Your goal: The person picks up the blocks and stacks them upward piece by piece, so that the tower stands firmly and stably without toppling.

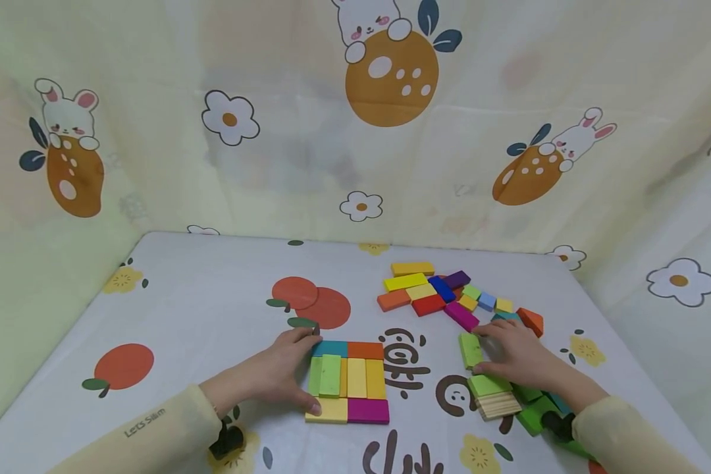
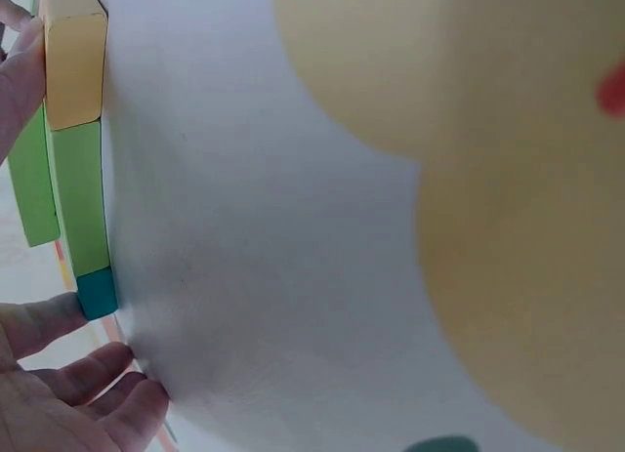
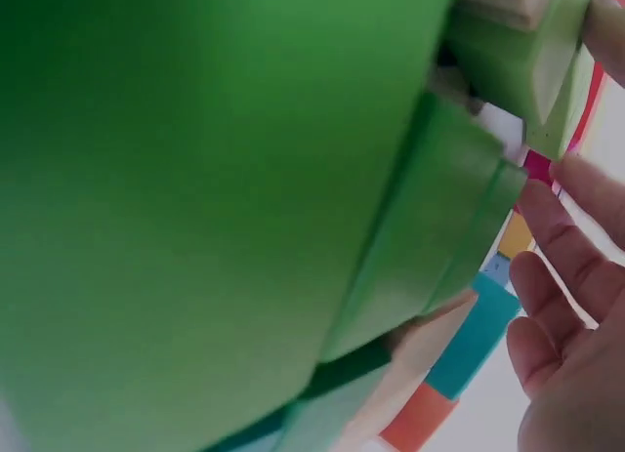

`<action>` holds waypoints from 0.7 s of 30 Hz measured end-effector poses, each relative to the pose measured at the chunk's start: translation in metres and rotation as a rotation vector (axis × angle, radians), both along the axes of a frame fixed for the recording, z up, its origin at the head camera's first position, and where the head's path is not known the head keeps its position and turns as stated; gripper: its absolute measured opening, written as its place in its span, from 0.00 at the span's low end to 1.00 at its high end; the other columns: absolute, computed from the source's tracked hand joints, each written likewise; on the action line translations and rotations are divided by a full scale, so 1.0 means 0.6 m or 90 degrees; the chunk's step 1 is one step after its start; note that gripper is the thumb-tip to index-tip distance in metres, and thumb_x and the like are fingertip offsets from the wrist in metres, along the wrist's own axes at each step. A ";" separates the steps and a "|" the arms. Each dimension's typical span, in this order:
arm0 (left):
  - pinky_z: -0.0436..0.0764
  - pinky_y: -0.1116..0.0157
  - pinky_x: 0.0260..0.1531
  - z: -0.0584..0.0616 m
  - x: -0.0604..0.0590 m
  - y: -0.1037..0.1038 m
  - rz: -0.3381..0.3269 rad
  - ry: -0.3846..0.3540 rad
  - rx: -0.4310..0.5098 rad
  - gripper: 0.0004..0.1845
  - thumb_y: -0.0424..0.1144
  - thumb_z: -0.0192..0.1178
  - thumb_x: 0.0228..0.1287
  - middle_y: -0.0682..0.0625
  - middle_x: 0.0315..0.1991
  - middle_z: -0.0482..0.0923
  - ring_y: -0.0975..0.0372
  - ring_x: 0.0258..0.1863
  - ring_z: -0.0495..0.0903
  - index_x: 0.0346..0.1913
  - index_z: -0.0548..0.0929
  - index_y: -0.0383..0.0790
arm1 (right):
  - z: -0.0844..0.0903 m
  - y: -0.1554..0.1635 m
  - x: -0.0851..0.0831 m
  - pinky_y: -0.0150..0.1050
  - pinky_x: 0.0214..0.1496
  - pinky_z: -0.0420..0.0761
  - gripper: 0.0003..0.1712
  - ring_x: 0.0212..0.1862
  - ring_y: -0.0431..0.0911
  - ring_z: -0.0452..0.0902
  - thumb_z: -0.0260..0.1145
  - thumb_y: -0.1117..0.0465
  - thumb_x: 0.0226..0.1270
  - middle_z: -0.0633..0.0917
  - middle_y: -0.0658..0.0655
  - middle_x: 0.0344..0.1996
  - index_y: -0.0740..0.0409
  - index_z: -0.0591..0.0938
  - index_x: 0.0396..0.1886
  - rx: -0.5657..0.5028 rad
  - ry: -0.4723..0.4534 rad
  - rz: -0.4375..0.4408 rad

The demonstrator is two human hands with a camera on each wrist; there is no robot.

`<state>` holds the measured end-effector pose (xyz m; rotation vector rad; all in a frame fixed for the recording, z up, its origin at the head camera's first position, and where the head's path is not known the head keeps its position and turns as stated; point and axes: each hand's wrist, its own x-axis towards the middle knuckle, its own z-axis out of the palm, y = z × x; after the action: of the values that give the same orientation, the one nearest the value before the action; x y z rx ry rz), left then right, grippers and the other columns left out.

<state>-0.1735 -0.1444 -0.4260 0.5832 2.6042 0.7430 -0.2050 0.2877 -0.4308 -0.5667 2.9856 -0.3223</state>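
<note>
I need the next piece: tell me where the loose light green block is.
In the head view the light green block lies flat on the tablecloth, right of centre, under the right hand's fingertips, just below the magenta block.

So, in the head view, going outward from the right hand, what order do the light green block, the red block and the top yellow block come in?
From the right hand:
1. Light green block, at its fingertips, left side.
2. Red block, farther back in the loose pile.
3. Top yellow block, at the pile's far edge.

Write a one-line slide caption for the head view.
Left hand steadies a square of coloured blocks while the right hand touches a loose green block.
</note>
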 end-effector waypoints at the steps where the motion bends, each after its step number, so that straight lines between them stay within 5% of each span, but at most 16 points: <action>1: 0.72 0.43 0.71 0.000 0.000 0.000 0.000 0.000 0.001 0.59 0.56 0.83 0.42 0.37 0.77 0.58 0.43 0.77 0.58 0.75 0.66 0.33 | 0.001 0.001 0.000 0.70 0.58 0.76 0.39 0.59 0.65 0.74 0.79 0.39 0.52 0.85 0.62 0.54 0.56 0.83 0.59 -0.003 -0.008 -0.003; 11: 0.72 0.44 0.71 -0.001 -0.001 0.000 0.000 0.000 0.002 0.59 0.56 0.83 0.42 0.38 0.77 0.58 0.44 0.77 0.58 0.75 0.66 0.34 | 0.011 0.002 -0.007 0.64 0.58 0.82 0.39 0.58 0.60 0.76 0.79 0.40 0.54 0.84 0.61 0.54 0.57 0.83 0.61 0.007 -0.081 0.009; 21: 0.72 0.44 0.71 -0.002 -0.001 0.000 -0.002 0.006 -0.002 0.58 0.56 0.83 0.42 0.37 0.77 0.59 0.44 0.77 0.58 0.75 0.66 0.34 | 0.043 -0.068 0.031 0.64 0.61 0.81 0.37 0.66 0.62 0.74 0.79 0.42 0.55 0.80 0.61 0.64 0.53 0.82 0.62 -0.022 -0.023 0.041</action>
<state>-0.1743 -0.1442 -0.4270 0.5903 2.6121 0.7368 -0.1866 0.2468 -0.4052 -0.6506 2.9250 -0.3752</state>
